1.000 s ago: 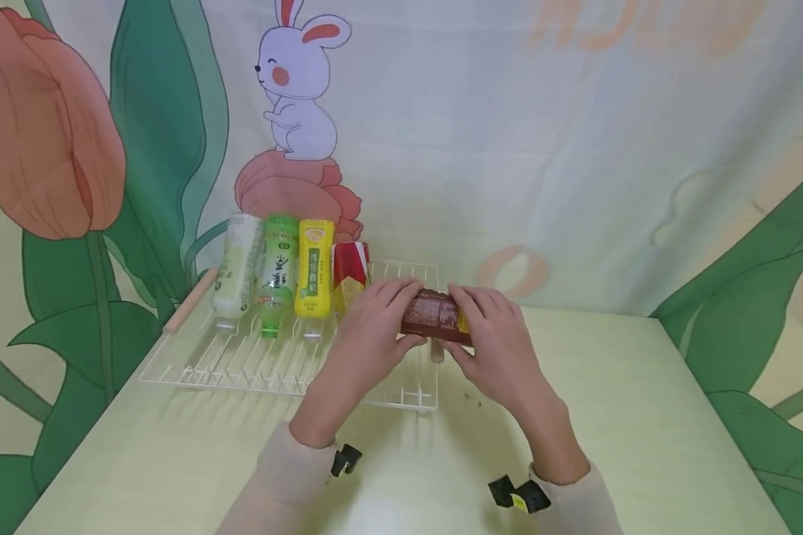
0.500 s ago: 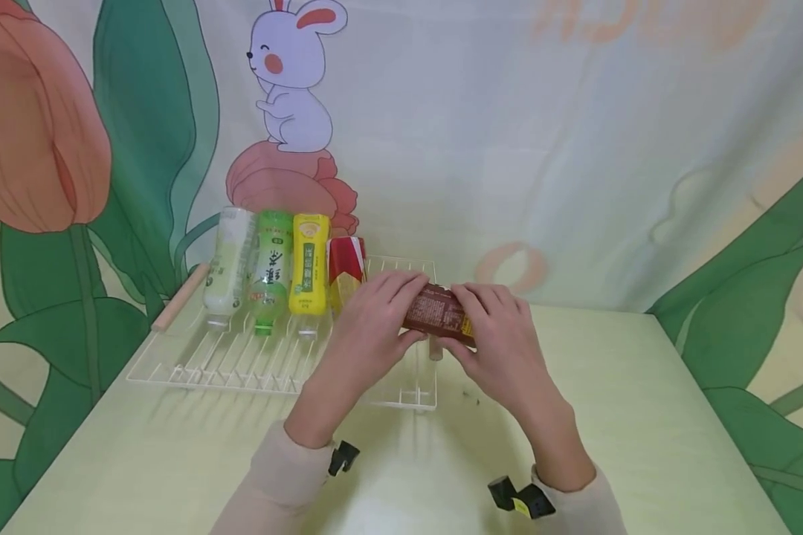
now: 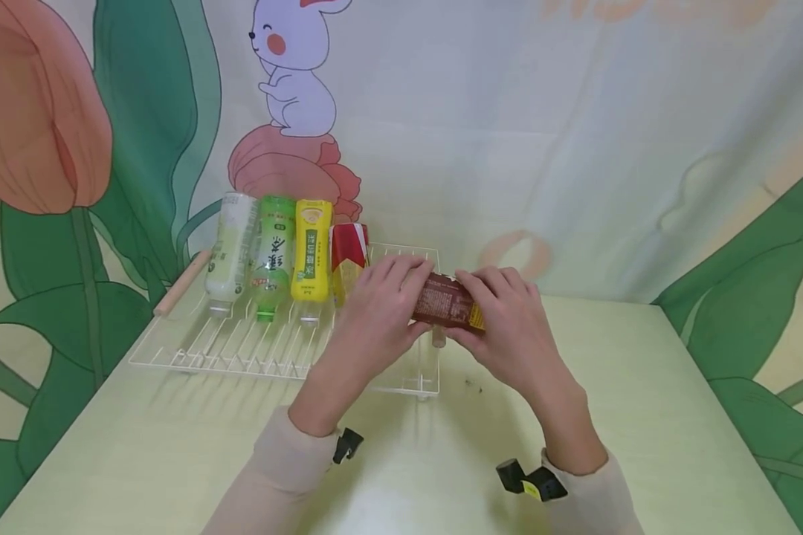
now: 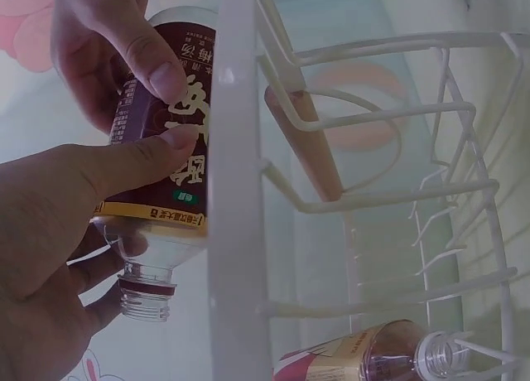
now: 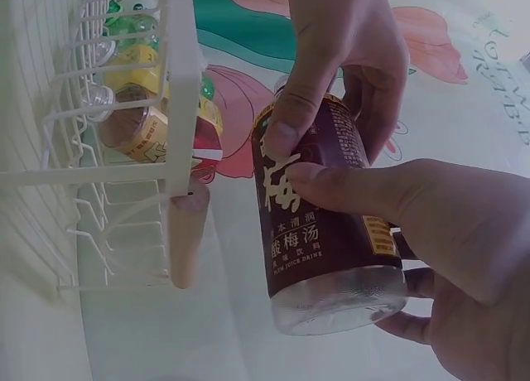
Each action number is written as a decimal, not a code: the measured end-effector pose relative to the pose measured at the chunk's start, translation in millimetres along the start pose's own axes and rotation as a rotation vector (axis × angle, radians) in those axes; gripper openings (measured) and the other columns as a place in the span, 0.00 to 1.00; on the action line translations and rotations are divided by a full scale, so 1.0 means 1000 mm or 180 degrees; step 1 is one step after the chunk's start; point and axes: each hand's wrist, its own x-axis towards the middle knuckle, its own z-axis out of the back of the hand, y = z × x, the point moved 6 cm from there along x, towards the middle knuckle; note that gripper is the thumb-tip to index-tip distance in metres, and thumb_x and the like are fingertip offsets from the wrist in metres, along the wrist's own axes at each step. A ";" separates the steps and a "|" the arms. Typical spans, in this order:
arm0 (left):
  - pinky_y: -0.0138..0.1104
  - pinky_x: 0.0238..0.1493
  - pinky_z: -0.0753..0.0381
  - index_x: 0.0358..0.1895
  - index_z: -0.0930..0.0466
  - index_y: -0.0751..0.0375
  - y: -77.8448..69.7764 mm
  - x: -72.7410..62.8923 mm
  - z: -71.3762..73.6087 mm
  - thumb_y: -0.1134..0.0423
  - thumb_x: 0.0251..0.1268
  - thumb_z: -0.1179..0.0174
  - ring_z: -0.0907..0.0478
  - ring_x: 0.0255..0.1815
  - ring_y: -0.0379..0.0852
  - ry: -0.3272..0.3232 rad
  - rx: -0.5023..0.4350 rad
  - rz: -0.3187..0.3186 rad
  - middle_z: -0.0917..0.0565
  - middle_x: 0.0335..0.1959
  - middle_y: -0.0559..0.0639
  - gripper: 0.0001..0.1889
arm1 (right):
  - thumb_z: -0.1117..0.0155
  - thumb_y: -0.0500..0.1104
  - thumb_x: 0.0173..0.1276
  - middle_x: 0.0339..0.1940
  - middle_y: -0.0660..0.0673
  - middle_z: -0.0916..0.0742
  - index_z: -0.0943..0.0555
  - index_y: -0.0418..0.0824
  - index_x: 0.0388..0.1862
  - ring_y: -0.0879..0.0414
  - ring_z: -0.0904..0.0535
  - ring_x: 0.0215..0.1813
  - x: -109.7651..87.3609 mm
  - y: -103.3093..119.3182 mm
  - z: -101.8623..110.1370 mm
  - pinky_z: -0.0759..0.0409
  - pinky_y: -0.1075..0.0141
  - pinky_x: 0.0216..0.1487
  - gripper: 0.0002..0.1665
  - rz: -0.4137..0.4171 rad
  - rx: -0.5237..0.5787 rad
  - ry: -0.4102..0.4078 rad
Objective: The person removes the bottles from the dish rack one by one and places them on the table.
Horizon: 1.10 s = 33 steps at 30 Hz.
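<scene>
One plum-juice bottle [image 3: 444,301] is lying sideways between two hands, seemingly above the worktop [image 3: 642,386] and, from the head view, overlapping the right edge of a white wire rack [image 5: 180,91]. Its threaded neck [image 4: 147,306] is pointing left and showing no cap. The left hand [image 3: 383,305] is gripping towards the neck, the right hand [image 3: 511,319] towards the base; their fingers are curling in to the bottle's width, both thumbs pressing the dark label.

Slipping looks like the chief risk, since the smooth plastic could be turning if the two grips were pulling unevenly; hard squeezing might be denting it. A low swing to the left could be knocking the rack's right wooden handle [image 5: 189,240], and that jolt might be shifting the bottles there.

Four are lying side by side towards the rack's rear: a white bottle [image 3: 230,249], a green bottle [image 3: 274,256], a yellow bottle [image 3: 312,253] and a red-labelled bottle [image 3: 349,249], the last partly hiding behind the left hand. The left forearm is crossing above the rack's front edge, covering part of it. A left wooden handle [image 3: 182,284] is jutting at the far side, and a printed curtain [image 3: 508,148] is hanging behind the worktop's rear edge.
</scene>
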 end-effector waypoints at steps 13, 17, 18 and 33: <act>0.49 0.64 0.21 0.69 0.23 0.60 0.002 -0.008 0.003 0.52 0.53 0.16 0.27 0.67 0.56 -0.0028 0.0020 -0.0030 0.21 0.65 0.56 0.40 | 0.09 0.48 0.51 0.54 0.41 0.19 0.19 0.38 0.66 0.40 0.27 0.56 -0.003 0.010 -0.002 0.26 0.45 0.52 0.44 0.0098 0.0067 -0.0172; 0.48 0.63 0.21 0.67 0.22 0.60 0.004 -0.008 0.004 0.52 0.51 0.15 0.27 0.66 0.55 -0.0068 0.0028 -0.0033 0.21 0.64 0.56 0.40 | 0.09 0.48 0.51 0.55 0.41 0.19 0.19 0.38 0.66 0.40 0.27 0.57 -0.001 0.012 -0.002 0.26 0.44 0.53 0.44 0.0104 0.0029 -0.0137; 0.48 0.63 0.21 0.66 0.22 0.60 0.004 -0.008 0.004 0.52 0.51 0.15 0.27 0.66 0.55 -0.0069 0.0034 -0.0028 0.21 0.64 0.56 0.39 | 0.09 0.47 0.52 0.55 0.41 0.19 0.19 0.38 0.66 0.40 0.27 0.57 0.000 0.013 -0.002 0.26 0.43 0.54 0.44 0.0106 0.0007 -0.0112; 0.47 0.67 0.22 0.69 0.22 0.60 -0.003 0.003 -0.003 0.51 0.53 0.16 0.28 0.68 0.55 -0.0068 -0.0048 -0.0045 0.21 0.66 0.55 0.40 | 0.10 0.44 0.52 0.59 0.39 0.18 0.21 0.35 0.63 0.38 0.26 0.59 0.003 0.001 0.009 0.25 0.41 0.59 0.42 0.0078 -0.0130 -0.0050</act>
